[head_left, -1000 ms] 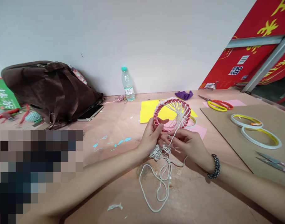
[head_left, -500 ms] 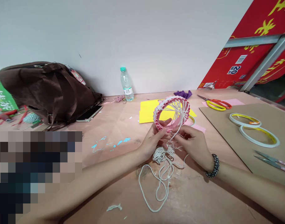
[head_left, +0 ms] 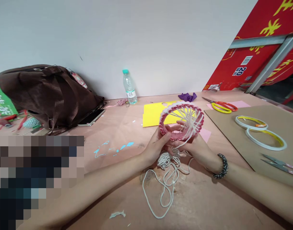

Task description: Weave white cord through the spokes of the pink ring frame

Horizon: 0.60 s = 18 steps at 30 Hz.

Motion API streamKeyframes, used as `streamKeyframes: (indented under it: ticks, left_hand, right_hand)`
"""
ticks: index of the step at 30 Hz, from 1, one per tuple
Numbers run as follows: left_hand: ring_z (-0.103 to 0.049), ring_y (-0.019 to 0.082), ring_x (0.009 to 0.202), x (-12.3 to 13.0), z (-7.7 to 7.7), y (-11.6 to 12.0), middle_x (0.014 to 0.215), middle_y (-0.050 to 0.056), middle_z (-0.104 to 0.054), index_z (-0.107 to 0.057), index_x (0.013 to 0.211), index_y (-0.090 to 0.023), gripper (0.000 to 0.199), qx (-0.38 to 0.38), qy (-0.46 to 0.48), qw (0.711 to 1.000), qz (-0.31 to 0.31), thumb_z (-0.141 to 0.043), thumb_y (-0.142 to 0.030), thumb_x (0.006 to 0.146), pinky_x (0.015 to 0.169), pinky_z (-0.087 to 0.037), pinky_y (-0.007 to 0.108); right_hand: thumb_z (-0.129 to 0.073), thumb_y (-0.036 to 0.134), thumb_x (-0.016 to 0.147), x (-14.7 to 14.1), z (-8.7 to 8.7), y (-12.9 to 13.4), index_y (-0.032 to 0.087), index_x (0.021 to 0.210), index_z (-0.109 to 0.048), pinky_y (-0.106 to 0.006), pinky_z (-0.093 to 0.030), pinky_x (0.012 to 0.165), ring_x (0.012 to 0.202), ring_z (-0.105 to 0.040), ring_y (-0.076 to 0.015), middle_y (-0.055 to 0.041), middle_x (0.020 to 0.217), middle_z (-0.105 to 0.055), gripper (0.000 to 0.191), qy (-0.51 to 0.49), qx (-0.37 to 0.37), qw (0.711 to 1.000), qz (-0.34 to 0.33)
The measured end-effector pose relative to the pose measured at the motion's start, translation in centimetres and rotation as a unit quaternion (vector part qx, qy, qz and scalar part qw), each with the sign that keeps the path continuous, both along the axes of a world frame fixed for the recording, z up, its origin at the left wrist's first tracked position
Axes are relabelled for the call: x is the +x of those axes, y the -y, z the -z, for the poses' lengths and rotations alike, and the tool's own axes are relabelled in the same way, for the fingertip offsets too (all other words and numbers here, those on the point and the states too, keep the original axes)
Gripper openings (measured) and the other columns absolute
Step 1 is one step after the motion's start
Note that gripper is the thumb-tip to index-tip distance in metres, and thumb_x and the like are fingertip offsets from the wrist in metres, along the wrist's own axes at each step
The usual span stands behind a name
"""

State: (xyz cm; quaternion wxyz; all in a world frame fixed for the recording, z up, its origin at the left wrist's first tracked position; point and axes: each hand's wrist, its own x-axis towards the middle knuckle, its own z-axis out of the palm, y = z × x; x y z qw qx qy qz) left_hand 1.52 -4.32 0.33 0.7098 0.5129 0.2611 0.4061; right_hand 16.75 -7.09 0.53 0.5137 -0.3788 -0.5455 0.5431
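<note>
A pink ring (head_left: 163,118) with a scalloped edge is held up over the table, with white cord strung across its opening and gathered toward the right side. My left hand (head_left: 158,142) grips its lower left rim, thumb in front. My right hand (head_left: 196,148) is under the lower right rim, its fingers partly hidden behind the ring and cord. From the ring a strand runs down between the hands. A loose bundle of white cord (head_left: 165,160) lies on the table below, with long loops spreading toward the front.
Yellow paper (head_left: 150,115) lies behind the ring. A bottle (head_left: 130,89), a brown bag (head_left: 62,95) and a phone (head_left: 91,117) are to the left. Rightward are red-and-yellow scissors (head_left: 224,107), tape rings (head_left: 266,139) and more scissors (head_left: 278,163) on a brown board (head_left: 232,134).
The ring has shifted slightly right and turned, showing its opening wider. My right hand has moved from the hanging strand to beneath the ring's right side.
</note>
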Motion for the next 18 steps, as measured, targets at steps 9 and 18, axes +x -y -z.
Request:
streamKeyframes:
  ticks: [9, 18]
  left_hand:
    - [-0.057, 0.006, 0.05, 0.0, 0.0, -0.2, 0.084, 0.001, -0.065, -0.049, 0.103, -0.02, 0.037, -0.019, -0.039, 0.996, -0.073, -0.067, -0.038, 0.076, 0.042, -0.044, 0.017]
    - [-0.061, 0.01, 0.054, -0.2, 0.5, -1.2, 0.07, -0.001, -0.062, -0.054, 0.089, -0.015, 0.036, -0.08, 0.016, 0.994, -0.067, -0.073, -0.037, 0.07, 0.055, -0.052, 0.024]
  right_hand:
    - [-0.072, 0.027, 0.07, 0.6, 0.6, -0.3, 0.016, 0.111, -0.057, -0.03, -0.053, 0.071, 0.083, -0.065, -0.0185, -0.0083, 0.101, -0.067, 0.045, -0.014, -0.019, 1.0, 0.013]
    - [-0.065, 0.022, 0.074, 1.6, 0.6, -1.4, 0.015, 0.096, -0.062, -0.027, -0.05, 0.062, 0.07, -0.063, -0.0152, -0.004, 0.083, -0.068, 0.024, 0.074, -0.026, 0.997, -0.027]
